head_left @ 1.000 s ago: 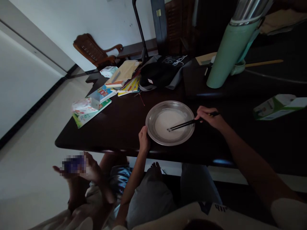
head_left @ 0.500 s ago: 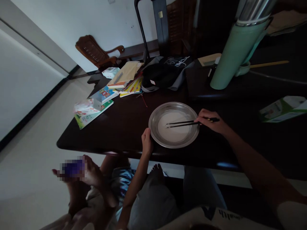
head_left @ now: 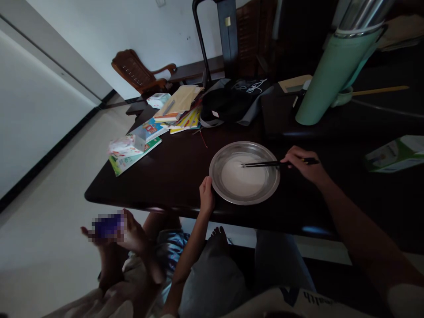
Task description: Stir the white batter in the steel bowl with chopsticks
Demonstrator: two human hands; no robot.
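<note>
Chopsticks [head_left: 265,164] are pointing leftward into a metal bowl [head_left: 217,172] of pale liquid [head_left: 243,182].
Their long axis is running nearly sideways; the right hand [head_left: 303,163] is gripping them, the left hand [head_left: 207,194] is touching the bowl's left rim, whether gripping I can't tell.
</note>
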